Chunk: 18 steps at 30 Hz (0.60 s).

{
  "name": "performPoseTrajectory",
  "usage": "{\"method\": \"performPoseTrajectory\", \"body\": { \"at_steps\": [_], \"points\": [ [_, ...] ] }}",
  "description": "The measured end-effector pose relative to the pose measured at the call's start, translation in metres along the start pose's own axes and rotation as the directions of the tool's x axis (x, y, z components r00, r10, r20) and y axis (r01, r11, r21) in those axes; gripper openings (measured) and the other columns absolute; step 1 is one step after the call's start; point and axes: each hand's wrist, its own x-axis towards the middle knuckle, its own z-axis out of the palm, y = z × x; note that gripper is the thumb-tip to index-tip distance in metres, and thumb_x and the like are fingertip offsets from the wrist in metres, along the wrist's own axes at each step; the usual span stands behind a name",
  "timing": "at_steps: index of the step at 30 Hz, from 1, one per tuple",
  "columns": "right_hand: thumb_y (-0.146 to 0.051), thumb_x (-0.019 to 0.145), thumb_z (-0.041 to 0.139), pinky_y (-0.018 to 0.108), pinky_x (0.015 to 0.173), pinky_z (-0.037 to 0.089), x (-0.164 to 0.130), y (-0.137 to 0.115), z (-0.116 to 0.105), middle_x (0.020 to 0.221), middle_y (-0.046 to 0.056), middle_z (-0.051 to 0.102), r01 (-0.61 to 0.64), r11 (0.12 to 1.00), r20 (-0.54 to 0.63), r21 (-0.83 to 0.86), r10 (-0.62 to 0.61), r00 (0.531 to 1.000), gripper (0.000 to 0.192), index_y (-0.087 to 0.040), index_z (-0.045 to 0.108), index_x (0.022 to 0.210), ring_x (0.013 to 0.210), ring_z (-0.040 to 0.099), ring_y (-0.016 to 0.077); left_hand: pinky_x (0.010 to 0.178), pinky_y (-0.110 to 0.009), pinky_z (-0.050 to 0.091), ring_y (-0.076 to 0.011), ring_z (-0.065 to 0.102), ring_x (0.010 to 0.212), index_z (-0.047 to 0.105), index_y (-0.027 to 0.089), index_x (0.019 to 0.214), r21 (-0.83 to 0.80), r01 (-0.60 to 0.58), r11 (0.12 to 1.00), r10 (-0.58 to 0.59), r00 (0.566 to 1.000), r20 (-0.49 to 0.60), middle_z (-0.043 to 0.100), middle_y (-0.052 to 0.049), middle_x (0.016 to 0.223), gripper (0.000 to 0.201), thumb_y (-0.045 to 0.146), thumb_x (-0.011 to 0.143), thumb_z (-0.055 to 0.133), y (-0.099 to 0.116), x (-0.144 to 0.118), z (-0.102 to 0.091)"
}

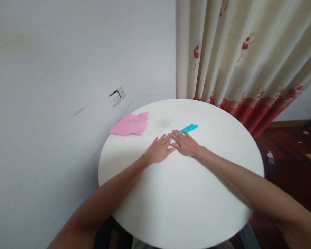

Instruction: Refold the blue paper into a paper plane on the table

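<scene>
Both of my hands lie flat, palm down, on a round white table [186, 200], side by side with the fingers meeting. My left hand [159, 149] rests on the bare tabletop with fingers spread. My right hand [186, 143] lies with its fingertips just at the near end of a narrow folded strip of turquoise paper [189, 128], which sticks out beyond it toward the far side. A folded pink paper sheet [130, 125] lies apart at the table's far left edge.
A pale wall stands behind and to the left, with a white wall socket [117, 96] on it. A cream curtain with red flowers [243, 58] hangs behind the table on the right. Dark wooden floor [287, 145] shows to the right.
</scene>
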Motion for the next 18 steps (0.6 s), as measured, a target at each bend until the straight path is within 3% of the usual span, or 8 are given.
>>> {"method": "performPoseTrajectory", "body": {
  "at_steps": [7, 13, 15, 18],
  "points": [
    [-0.060, 0.104, 0.014, 0.056, 0.123, 0.016, 0.001, -0.003, -0.003, 0.165, 0.016, 0.022, -0.020, 1.000, 0.011, 0.003, 0.020, 1.000, 0.075, -0.011, 0.027, 0.159, 0.154, 0.017, 0.0281, 0.117, -0.055, 0.030, -0.0335, 0.024, 0.152, 0.033, 0.016, 0.156, 0.094, 0.094, 0.991, -0.101, 0.991, 0.083, 0.024, -0.015, 0.165, 0.066, 0.055, 0.103, 0.037, 0.011, -0.012, -0.018],
    [-0.063, 0.103, 0.012, 0.057, 0.122, 0.016, 0.001, -0.004, -0.005, 0.165, 0.016, 0.021, -0.021, 1.000, 0.022, 0.018, 0.021, 1.000, 0.079, -0.009, 0.026, 0.159, 0.154, 0.017, 0.0294, 0.111, -0.052, 0.039, -0.0358, 0.035, 0.147, 0.052, 0.011, 0.142, 0.212, 0.108, 0.971, -0.128, 0.988, 0.081, 0.046, -0.021, 0.153, 0.055, 0.048, 0.103, 0.044, 0.011, -0.022, -0.037],
    [-0.064, 0.102, 0.011, 0.057, 0.122, 0.016, 0.000, -0.003, -0.004, 0.165, 0.016, 0.021, -0.022, 1.000, 0.022, 0.018, 0.021, 1.000, 0.080, -0.010, 0.026, 0.159, 0.154, 0.017, 0.0293, 0.107, -0.047, 0.044, -0.0345, 0.046, 0.140, 0.060, 0.012, 0.132, 0.204, 0.111, 0.973, -0.131, 0.988, 0.084, 0.056, -0.021, 0.144, 0.048, 0.046, 0.103, 0.043, 0.006, -0.021, -0.039],
    [-0.065, 0.101, 0.009, 0.057, 0.122, 0.016, 0.000, -0.003, -0.003, 0.166, 0.016, 0.021, -0.022, 1.000, 0.020, 0.018, 0.021, 1.000, 0.082, -0.011, 0.026, 0.160, 0.154, 0.017, 0.0291, 0.102, -0.042, 0.049, -0.0305, 0.059, 0.128, 0.062, 0.012, 0.126, 0.128, 0.212, 0.969, -0.217, 0.976, 0.028, 0.064, -0.019, 0.133, 0.045, 0.039, 0.107, 0.033, -0.001, -0.013, -0.036]
  ]
}}
